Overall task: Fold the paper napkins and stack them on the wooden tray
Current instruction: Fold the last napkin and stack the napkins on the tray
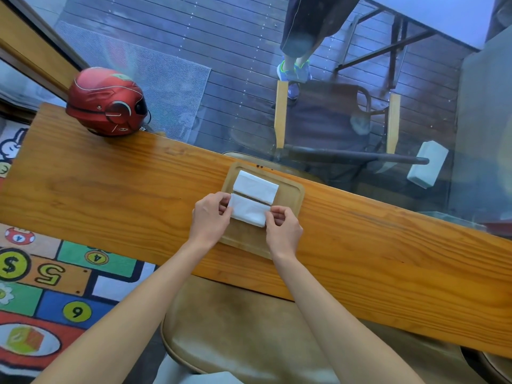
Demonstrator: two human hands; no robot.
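Observation:
A wooden tray lies on the long wooden counter. A folded white napkin rests on the far half of the tray. Just in front of it, a second folded white napkin sits over the tray, with a narrow gap between the two. My left hand pinches the near napkin's left edge, and my right hand pinches its right edge. My fingers hide the napkin's side edges.
A red helmet stands at the counter's far left. A window runs along the counter's far edge; beyond it are a chair, a white block and a person's legs. A tan seat cushion and a colourful rug lie below me.

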